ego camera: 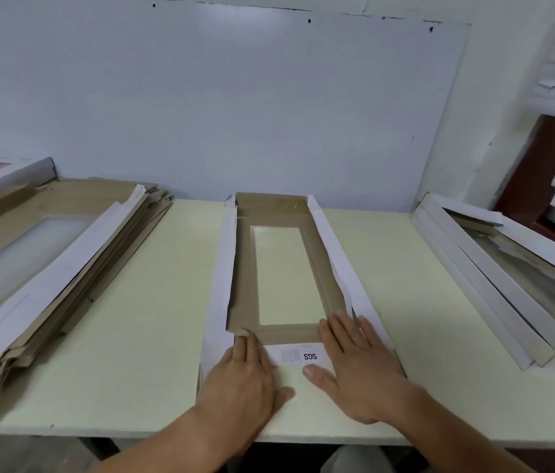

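A left hand (245, 373) and a right hand (357, 363) press flat, fingers straight and gripping nothing, on the near end of an unfolded window carton (242, 268), which lies mid-table (139, 336) with the tabletop showing through its cut-out. Piles of similar flattened cartons lie well apart from it: a left stack (64, 254) and a right stack (494, 268).

The unfolded cardboard box (271, 215) lies flat in the middle of the table (149, 336), brown inner side up, its length running away from the person. A rectangular window is cut in its centre. White flaps line both long edges, and the near white flap reads "SGS".
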The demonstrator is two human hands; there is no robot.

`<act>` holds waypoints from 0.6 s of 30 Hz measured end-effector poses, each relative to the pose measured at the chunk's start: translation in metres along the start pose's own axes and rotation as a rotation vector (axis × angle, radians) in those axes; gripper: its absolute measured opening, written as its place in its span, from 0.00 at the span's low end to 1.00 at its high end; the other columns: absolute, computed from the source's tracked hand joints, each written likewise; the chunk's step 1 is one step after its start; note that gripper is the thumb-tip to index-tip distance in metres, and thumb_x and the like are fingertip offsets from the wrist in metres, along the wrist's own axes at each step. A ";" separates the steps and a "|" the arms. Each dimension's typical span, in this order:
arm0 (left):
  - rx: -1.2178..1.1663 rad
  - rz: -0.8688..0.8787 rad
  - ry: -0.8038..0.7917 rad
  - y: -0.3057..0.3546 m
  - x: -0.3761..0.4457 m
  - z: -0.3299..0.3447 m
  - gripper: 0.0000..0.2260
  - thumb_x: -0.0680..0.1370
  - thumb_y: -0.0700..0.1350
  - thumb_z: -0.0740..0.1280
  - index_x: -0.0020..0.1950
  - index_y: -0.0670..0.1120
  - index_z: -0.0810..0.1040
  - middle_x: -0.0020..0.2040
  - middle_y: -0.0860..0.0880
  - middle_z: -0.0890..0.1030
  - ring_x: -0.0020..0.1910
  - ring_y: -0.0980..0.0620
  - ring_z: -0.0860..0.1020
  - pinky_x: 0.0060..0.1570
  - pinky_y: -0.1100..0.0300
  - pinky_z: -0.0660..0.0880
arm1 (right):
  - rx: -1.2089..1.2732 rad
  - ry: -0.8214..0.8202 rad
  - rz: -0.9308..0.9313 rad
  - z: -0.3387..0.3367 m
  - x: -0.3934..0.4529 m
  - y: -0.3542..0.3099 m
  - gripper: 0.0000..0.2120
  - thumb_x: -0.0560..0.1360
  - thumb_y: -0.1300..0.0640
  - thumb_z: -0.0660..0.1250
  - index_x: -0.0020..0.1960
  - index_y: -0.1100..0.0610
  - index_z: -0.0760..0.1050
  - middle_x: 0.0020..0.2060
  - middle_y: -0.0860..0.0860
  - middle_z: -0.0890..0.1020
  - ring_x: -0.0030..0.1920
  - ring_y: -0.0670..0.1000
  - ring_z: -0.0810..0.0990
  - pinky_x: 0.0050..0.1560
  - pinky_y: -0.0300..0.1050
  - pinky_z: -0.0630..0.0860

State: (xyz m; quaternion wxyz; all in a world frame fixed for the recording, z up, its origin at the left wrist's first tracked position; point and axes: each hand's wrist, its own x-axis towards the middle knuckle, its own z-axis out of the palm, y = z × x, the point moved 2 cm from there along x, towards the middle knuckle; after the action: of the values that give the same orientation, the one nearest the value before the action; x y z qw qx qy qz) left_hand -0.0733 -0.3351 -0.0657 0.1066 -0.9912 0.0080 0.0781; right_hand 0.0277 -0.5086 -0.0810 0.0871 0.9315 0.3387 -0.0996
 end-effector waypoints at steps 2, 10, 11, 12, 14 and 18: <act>-0.019 0.052 0.079 0.003 0.009 -0.008 0.21 0.84 0.49 0.48 0.72 0.38 0.63 0.71 0.36 0.66 0.69 0.39 0.65 0.68 0.49 0.62 | -0.063 0.043 -0.044 -0.009 0.001 -0.003 0.44 0.76 0.30 0.30 0.82 0.57 0.42 0.81 0.52 0.46 0.80 0.51 0.36 0.78 0.57 0.36; -0.347 0.311 0.276 0.015 0.023 -0.033 0.11 0.73 0.34 0.56 0.52 0.46 0.69 0.50 0.43 0.75 0.48 0.43 0.70 0.46 0.56 0.63 | 0.550 0.476 -0.091 -0.053 0.044 0.074 0.24 0.72 0.76 0.58 0.64 0.63 0.79 0.62 0.58 0.79 0.65 0.57 0.75 0.68 0.46 0.67; -0.327 0.352 0.270 0.011 0.017 -0.032 0.10 0.73 0.35 0.56 0.48 0.48 0.66 0.49 0.44 0.74 0.46 0.45 0.69 0.45 0.56 0.61 | 0.477 0.424 -0.072 -0.053 0.049 0.089 0.31 0.68 0.79 0.56 0.67 0.61 0.77 0.69 0.58 0.74 0.70 0.59 0.70 0.71 0.46 0.64; -0.322 0.399 0.262 0.005 0.010 -0.030 0.09 0.72 0.35 0.57 0.46 0.48 0.65 0.47 0.46 0.73 0.44 0.46 0.66 0.44 0.55 0.60 | 0.363 0.332 -0.065 -0.051 0.053 0.101 0.36 0.66 0.79 0.55 0.70 0.57 0.75 0.74 0.56 0.68 0.75 0.59 0.63 0.72 0.47 0.63; -0.365 0.510 0.232 -0.016 -0.004 -0.028 0.09 0.70 0.34 0.58 0.40 0.47 0.63 0.41 0.50 0.70 0.41 0.49 0.63 0.46 0.54 0.63 | 0.081 0.169 -0.073 -0.045 0.056 0.118 0.41 0.66 0.76 0.54 0.74 0.47 0.67 0.80 0.49 0.52 0.79 0.55 0.50 0.71 0.48 0.62; -0.378 0.631 0.154 -0.077 -0.030 -0.026 0.14 0.65 0.33 0.64 0.35 0.48 0.61 0.38 0.54 0.66 0.43 0.51 0.66 0.46 0.56 0.66 | -0.223 0.198 -0.214 -0.042 0.056 0.118 0.28 0.75 0.65 0.56 0.70 0.44 0.66 0.80 0.46 0.55 0.78 0.51 0.51 0.67 0.46 0.62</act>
State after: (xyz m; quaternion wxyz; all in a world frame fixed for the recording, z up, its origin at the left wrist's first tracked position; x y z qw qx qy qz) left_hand -0.0964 -0.2654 -0.0193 -0.1087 -0.9450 0.3066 0.0323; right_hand 0.1513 -0.5535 -0.0434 0.1451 0.8800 0.4516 0.0222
